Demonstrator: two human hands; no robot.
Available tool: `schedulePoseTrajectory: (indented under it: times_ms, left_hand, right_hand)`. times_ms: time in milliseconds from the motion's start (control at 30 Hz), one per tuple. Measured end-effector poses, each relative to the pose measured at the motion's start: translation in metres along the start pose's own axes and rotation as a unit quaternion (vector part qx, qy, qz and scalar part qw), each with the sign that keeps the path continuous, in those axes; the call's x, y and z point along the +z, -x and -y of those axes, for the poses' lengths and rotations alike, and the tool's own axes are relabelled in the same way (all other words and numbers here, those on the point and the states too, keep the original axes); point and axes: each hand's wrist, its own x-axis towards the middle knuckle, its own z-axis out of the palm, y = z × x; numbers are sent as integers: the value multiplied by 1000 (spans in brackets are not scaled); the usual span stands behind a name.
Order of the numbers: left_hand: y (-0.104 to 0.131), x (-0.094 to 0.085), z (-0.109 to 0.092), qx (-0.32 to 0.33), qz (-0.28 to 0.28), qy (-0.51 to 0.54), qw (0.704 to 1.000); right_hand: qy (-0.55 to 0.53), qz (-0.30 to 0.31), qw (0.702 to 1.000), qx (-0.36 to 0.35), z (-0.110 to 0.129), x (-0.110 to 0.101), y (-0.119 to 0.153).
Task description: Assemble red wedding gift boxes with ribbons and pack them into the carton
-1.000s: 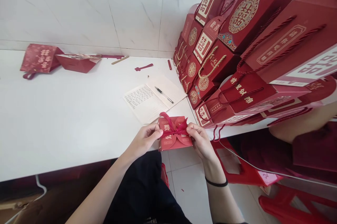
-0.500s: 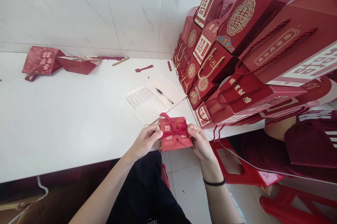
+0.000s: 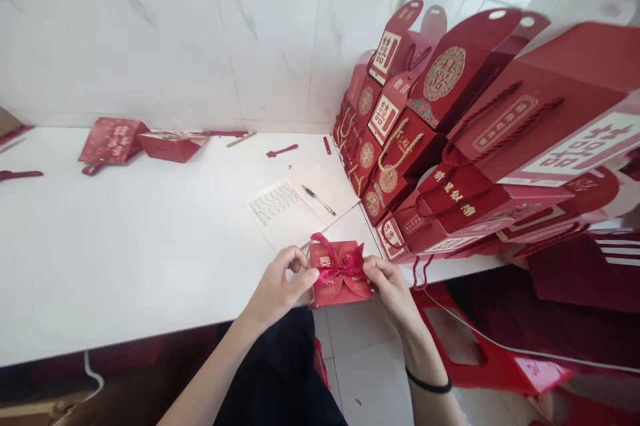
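Note:
A small red gift box [image 3: 333, 293] with gold lettering and folded petal flaps lies at the table's front edge. Around it runs a dark pink ribbon [image 3: 342, 271], tied in a bow on top. My left hand [image 3: 280, 286] is at the box's left side, its thumb against the bow's left loop and its index finger curled close by. On the other side, my right hand [image 3: 393, 289] pinches the ribbon's right loop between thumb and forefinger. The fingers under the box are hidden.
An open notebook [image 3: 273, 209] with a pen [image 3: 319, 200] across it lies just beyond the box. Stacked red gift boxes [image 3: 450, 179] with rope handles crowd the right. Two more red boxes [image 3: 114, 141] sit by the wall. A red stool [image 3: 460, 346] stands below.
The view has tilted and shifted, so everything sits lower in the picture. The bow's right loop now stands up more, fuller, at my right fingers. My left fingers have loosened slightly.

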Motion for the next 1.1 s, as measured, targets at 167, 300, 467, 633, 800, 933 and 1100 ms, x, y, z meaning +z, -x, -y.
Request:
schedulePoseTrajectory:
  times_ms: [167,300,467,633,800,933,1100]
  left_hand:
    - [-5,5,-20,189,-7,-166,968]
    - [-11,14,-23,183,21,-228,956]
    - [-10,0,-23,168,41,-271,947]
    - [-1,-19,-30,132,-16,-290,948]
    - [14,0,-31,82,-119,-265,953]
    - [16,9,-26,52,-46,-286,956]
    - [8,-24,-21,69,79,-289,952]
  right_hand:
    - [78,-1,996,-35,9,4,4]
    - [98,-38,993,-50,9,15,9]
    - [118,-44,989,-84,12,36,25]
    - [-37,5,999,-40,6,31,33]
    - [54,-121,991,-22,-8,20,20]
    - [56,-36,998,-22,-7,29,16]
    - [62,-31,997,-45,1,27,21]
